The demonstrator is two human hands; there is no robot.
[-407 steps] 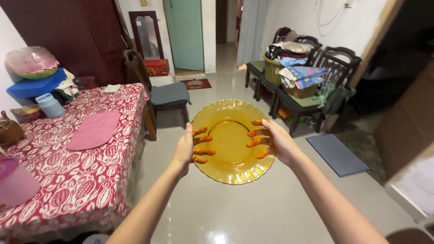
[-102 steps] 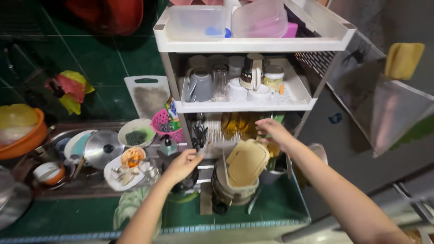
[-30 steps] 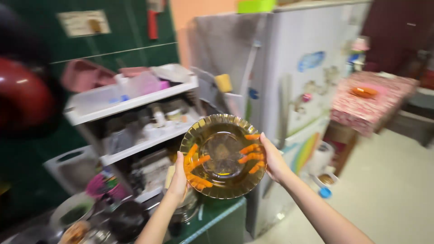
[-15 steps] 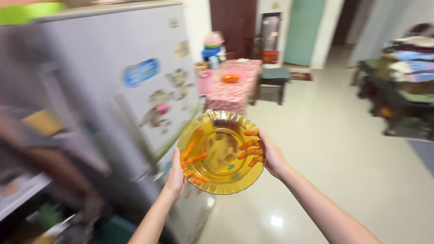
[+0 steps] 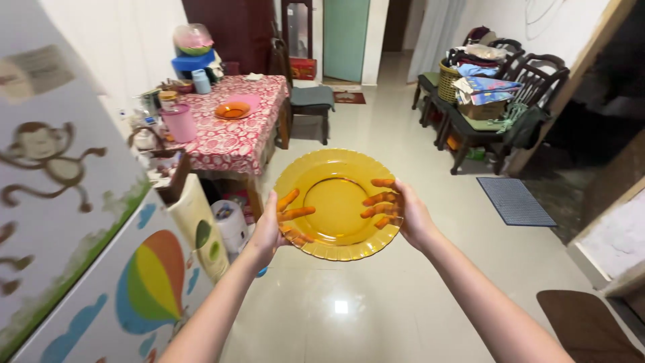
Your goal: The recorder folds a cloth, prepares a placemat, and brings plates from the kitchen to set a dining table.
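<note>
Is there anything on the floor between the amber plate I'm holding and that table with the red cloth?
Nothing visible: the amber plate is held in both hands, and the shiny floor toward the table looks bare.

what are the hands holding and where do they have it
Both hold one amber glass plate, upright. The left hand grips its lower left rim, the right hand its right rim, fingers spread behind the glass.

Single head-worn view, angled down and forward, close over the hands, room beyond.
</note>
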